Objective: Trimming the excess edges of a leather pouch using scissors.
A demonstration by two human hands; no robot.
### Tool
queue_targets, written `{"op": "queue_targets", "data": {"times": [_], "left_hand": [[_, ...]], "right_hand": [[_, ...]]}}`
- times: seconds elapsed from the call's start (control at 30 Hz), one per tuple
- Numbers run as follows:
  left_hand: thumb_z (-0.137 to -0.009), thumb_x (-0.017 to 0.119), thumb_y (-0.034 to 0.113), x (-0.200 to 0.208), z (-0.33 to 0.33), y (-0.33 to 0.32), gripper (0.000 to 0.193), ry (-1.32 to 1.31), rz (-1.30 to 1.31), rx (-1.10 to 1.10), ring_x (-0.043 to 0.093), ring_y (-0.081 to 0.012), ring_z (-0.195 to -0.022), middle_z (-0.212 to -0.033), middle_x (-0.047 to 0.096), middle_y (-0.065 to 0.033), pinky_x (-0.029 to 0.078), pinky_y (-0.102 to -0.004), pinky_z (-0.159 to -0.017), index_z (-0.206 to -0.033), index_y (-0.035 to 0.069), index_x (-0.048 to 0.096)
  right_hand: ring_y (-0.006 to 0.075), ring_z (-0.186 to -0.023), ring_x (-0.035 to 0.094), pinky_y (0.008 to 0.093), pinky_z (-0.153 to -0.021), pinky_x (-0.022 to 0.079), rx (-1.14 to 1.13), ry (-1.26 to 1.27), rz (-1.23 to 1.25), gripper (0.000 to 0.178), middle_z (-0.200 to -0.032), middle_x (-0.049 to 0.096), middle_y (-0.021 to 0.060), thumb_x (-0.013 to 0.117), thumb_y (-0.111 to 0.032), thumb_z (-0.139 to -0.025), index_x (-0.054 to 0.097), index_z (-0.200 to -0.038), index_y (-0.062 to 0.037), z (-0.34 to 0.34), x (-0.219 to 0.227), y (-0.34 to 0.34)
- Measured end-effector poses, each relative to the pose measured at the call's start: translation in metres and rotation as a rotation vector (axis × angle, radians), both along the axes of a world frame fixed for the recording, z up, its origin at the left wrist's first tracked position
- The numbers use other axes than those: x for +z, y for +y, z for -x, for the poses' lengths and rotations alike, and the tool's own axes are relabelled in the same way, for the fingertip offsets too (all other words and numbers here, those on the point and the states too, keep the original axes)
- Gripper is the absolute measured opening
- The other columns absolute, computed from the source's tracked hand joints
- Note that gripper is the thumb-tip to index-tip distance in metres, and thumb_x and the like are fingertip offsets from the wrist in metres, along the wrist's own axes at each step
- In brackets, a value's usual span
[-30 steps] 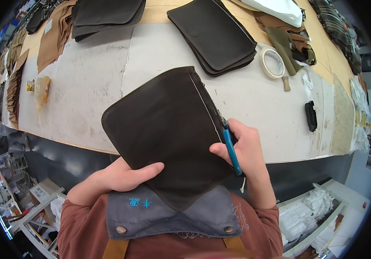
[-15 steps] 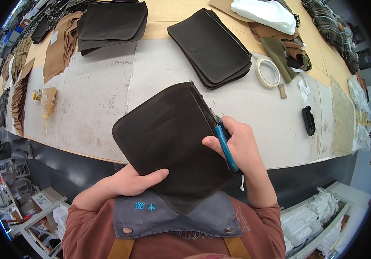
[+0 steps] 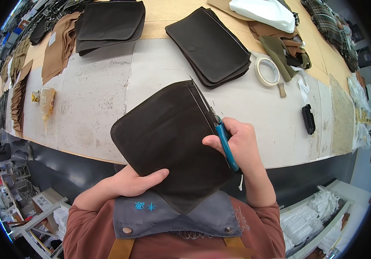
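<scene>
A dark brown leather-like panel (image 3: pixel 164 134) with rounded corners and stitched edges is held up before my chest, tilted, over the table's front edge. My left hand (image 3: pixel 144 181) grips its lower left side, thumb on top and fingers hidden underneath. Along its right edge lie scissors (image 3: pixel 224 144) with blue-green handles, their blades pointing up toward the top corner. My right hand (image 3: pixel 237 140) is closed around the handles, thumb on the near side. Part of the blades is hard to make out against the dark edge.
Dark stacked flap pieces (image 3: pixel 211 47) lie beyond the panel, with another stack (image 3: pixel 110 26) at far left. A tape roll (image 3: pixel 267 71), a black cutter-like tool (image 3: pixel 308 119), a glue bottle (image 3: pixel 47 103) and brown cut pieces (image 3: pixel 60 47) rest on the table (image 3: pixel 95 86).
The scissor blades now show longer along the panel's right edge, reaching toward its top corner. My left hand keeps its hold, and the panel has barely shifted.
</scene>
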State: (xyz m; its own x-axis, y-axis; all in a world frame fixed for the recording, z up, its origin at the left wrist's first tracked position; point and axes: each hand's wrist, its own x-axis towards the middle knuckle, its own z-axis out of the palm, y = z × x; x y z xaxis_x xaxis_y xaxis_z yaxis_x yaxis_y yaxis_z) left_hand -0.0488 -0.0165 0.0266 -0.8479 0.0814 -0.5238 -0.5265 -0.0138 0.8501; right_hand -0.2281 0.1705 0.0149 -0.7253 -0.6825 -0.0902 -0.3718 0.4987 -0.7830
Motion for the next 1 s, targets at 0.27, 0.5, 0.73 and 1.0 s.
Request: {"op": "queue_targets", "data": {"times": [0.27,0.5,0.73,1.0], "left_hand": [[-0.092,0.052,0.021,0.002,-0.001,0.002,0.041,0.033,0.003,0.03,0.052,-0.0194,-0.107,-0.118,0.055,-0.0124,0.042,-0.0315,-0.091,-0.125,-0.004,0.046],[-0.092,0.052,0.02,0.004,-0.001,0.002,0.04,-0.015,0.013,0.035,0.052,-0.0192,-0.106,-0.117,0.055,-0.0121,0.042,-0.0315,-0.091,-0.124,-0.004,0.046],[-0.092,0.052,0.021,0.003,0.001,0.003,0.041,0.03,-0.001,0.026,0.051,-0.0199,-0.108,-0.119,0.054,-0.0128,0.041,-0.0319,-0.092,-0.125,-0.004,0.046],[-0.092,0.052,0.02,-0.004,-0.001,0.001,0.041,0.039,-0.005,0.013,0.051,-0.0205,-0.109,-0.119,0.054,-0.0129,0.041,-0.0323,-0.092,-0.125,-0.003,0.045]], "right_hand": [[0.0193,-0.048,0.04,0.0304,-0.049,0.04,0.008,-0.12,0.038,0.061,-0.052,0.043,0.0066,0.075,-0.056,-0.066,0.047,-0.068,-0.0024,0.012,-0.007,0.012],[0.0282,-0.058,0.052,0.0357,-0.057,0.042,0.076,-0.17,-0.075,0.062,-0.062,0.051,0.0106,0.07,-0.06,-0.068,0.048,-0.073,-0.0024,0.011,0.0,0.013],[0.0295,-0.057,0.049,0.036,-0.056,0.041,0.159,-0.135,-0.105,0.065,-0.061,0.048,0.0116,0.068,-0.063,-0.068,0.047,-0.072,-0.0023,0.013,0.001,0.012],[0.0251,-0.052,0.042,0.0333,-0.052,0.039,0.126,-0.166,-0.045,0.064,-0.056,0.045,0.0102,0.072,-0.061,-0.066,0.047,-0.067,-0.0014,0.01,-0.003,0.009]]}}
